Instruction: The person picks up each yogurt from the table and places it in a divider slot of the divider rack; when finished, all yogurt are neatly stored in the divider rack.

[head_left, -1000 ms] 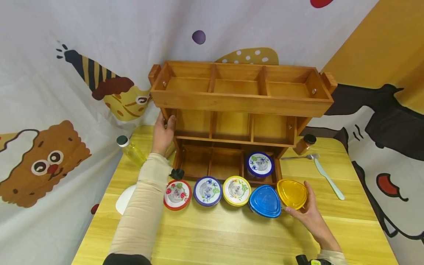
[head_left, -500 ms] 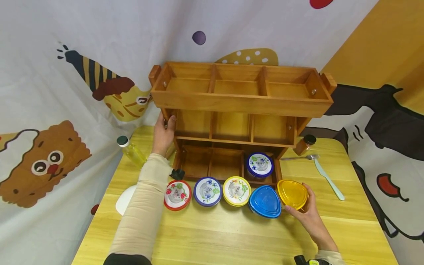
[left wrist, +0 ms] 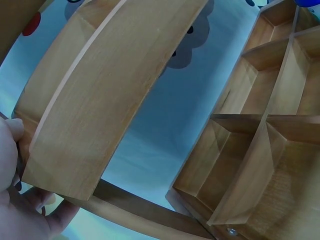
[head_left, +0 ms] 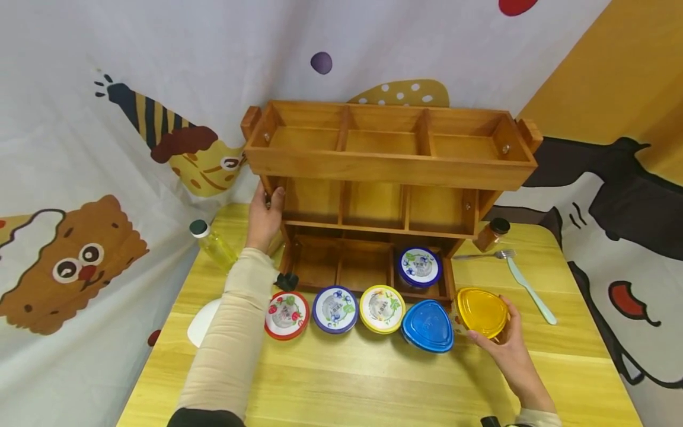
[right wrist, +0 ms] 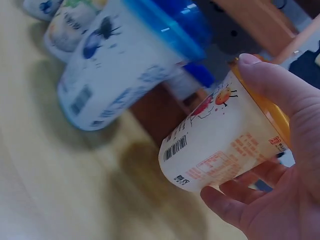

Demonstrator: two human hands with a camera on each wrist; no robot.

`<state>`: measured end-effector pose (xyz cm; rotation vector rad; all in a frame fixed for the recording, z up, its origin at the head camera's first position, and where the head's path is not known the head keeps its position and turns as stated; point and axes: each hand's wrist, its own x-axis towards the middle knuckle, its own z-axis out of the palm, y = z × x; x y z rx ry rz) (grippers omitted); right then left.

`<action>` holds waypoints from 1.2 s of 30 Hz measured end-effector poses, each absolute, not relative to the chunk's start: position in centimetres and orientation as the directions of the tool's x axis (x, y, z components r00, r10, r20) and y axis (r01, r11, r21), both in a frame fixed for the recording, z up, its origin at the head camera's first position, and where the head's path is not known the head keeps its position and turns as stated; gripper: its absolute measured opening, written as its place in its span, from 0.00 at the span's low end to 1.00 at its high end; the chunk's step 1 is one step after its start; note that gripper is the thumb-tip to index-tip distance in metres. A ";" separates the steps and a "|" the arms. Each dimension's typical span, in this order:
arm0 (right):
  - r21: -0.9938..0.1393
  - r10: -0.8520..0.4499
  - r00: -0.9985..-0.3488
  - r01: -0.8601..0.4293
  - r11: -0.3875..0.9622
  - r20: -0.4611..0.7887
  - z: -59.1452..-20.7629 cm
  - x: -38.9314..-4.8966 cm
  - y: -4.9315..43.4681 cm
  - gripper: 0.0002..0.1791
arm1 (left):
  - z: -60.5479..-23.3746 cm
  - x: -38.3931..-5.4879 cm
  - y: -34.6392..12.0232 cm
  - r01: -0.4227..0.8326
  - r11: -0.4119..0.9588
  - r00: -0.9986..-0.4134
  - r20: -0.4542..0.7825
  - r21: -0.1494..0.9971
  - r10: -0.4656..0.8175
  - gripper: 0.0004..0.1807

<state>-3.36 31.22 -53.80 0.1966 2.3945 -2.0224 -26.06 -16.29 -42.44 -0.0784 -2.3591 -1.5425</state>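
Observation:
My left hand (head_left: 264,220) grips the left end of the middle tray of a three-tier wooden box (head_left: 392,169). In the left wrist view, thumb and fingers of that hand (left wrist: 30,205) sit at the tray's end. My right hand (head_left: 514,356) holds a cup with a rounded-triangular yellow lid (head_left: 482,312), thumb at the lid's edge and fingers round the far side. The right wrist view shows its printed white wall (right wrist: 215,142), tilted. Just left of it stands a blue-lidded cup (head_left: 428,326). A round purple-lidded tub (head_left: 420,267) sits in the bottom tray's right compartment.
Red-lidded (head_left: 287,315), purple-lidded (head_left: 335,309) and yellow-lidded (head_left: 382,309) round tubs line the box's front. A bottle of yellow liquid (head_left: 216,246) stands left. A dark-capped jar (head_left: 491,234), fork (head_left: 488,255) and pale green knife (head_left: 530,290) are right. A white object (head_left: 201,323) is partly under the left sleeve.
My right hand has shifted slightly right with the yellow-lidded cup, widening the gap to the blue-lidded cup. The left hand keeps its grip on the wooden box.

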 end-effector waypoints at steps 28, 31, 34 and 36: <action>-0.912 -0.111 -0.991 -0.110 0.394 0.072 -42.7 -6.3 29.2 0.57 | -42.3 -25.9 -16.2 0.184 0.402 -0.957 0.256 0.897 -0.135 0.22; -0.896 -0.148 -0.987 -0.120 0.427 0.061 -42.2 -7.0 28.5 0.56 | -42.3 -25.9 -16.2 0.183 0.398 -0.958 0.254 0.899 -0.131 0.22; -0.892 -0.187 -0.982 -0.115 0.437 0.035 -41.9 -7.7 27.7 0.56 | -42.3 -25.9 -16.2 0.182 0.394 -0.960 0.250 0.901 -0.128 0.22; -0.893 -0.217 -0.976 -0.112 0.435 0.017 -41.9 -8.1 27.1 0.56 | -42.3 -25.9 -16.2 0.184 0.400 -0.959 0.253 0.898 -0.128 0.23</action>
